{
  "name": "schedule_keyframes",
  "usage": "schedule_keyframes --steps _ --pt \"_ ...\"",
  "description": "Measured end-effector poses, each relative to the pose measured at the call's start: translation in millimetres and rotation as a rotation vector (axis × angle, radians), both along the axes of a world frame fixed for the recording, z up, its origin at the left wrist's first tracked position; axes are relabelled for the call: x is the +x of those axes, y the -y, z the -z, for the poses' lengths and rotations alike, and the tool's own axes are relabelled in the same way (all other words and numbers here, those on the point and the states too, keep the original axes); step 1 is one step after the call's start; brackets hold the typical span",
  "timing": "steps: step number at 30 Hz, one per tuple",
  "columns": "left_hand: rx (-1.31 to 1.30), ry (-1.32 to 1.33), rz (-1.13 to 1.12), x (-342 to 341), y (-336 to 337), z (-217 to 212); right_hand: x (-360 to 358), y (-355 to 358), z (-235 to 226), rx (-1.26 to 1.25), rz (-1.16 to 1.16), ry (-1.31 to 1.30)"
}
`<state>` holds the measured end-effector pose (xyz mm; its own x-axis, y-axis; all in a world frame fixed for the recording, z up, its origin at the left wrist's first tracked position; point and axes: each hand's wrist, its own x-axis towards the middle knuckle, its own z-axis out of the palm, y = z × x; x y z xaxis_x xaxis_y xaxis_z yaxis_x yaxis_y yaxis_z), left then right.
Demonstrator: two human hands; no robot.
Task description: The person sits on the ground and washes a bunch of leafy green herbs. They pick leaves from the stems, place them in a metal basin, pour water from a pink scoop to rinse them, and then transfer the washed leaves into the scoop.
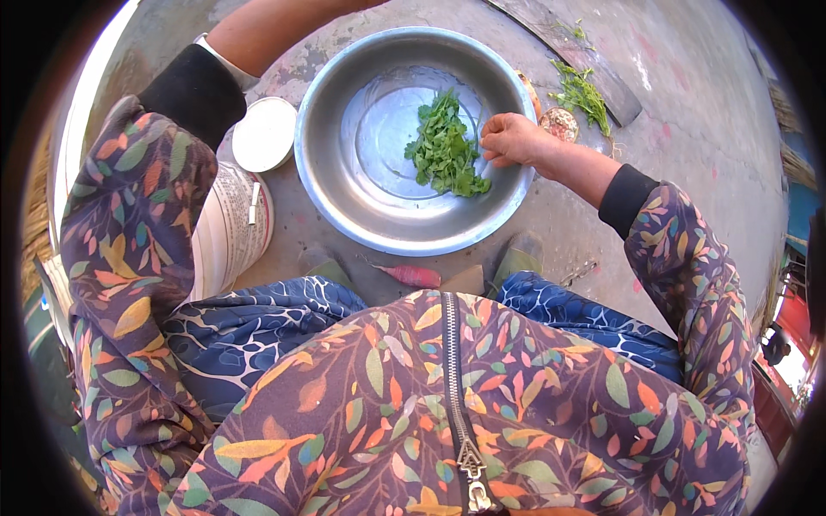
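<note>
A wide metal basin (344, 206) stands on the ground in front of me, with a loose heap of green leafy herbs (446, 146), like coriander, on its bottom. My right hand (509, 140) hangs over the basin's right side, close beside the leaves. Its fingers are curled together; whether anything is between them I cannot make out. My left forearm (284, 26) stretches over the far left toward the top edge of the picture, where the hand passes out of view.
A white bucket (237, 224) and a round white lid (263, 135) are left of the basin. On the right lie a bunch of greens (583, 96), a patterned round object (559, 125) and a dark plank (615, 90). A pinkish-red root vegetable (413, 276) lies between my feet.
</note>
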<state>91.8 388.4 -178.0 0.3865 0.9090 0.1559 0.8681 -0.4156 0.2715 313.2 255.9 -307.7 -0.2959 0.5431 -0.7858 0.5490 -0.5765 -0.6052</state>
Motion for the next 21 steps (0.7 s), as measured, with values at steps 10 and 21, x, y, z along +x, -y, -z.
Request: schedule_keyframes --steps 10,21 --pt "-0.805 -0.052 -0.154 3.3 97.9 121.6 -23.9 -6.5 0.2 -0.036 0.258 0.053" --pt "-1.313 0.784 -0.389 31.6 126.3 145.4 -20.6 15.4 8.0 -0.181 0.417 -0.365"
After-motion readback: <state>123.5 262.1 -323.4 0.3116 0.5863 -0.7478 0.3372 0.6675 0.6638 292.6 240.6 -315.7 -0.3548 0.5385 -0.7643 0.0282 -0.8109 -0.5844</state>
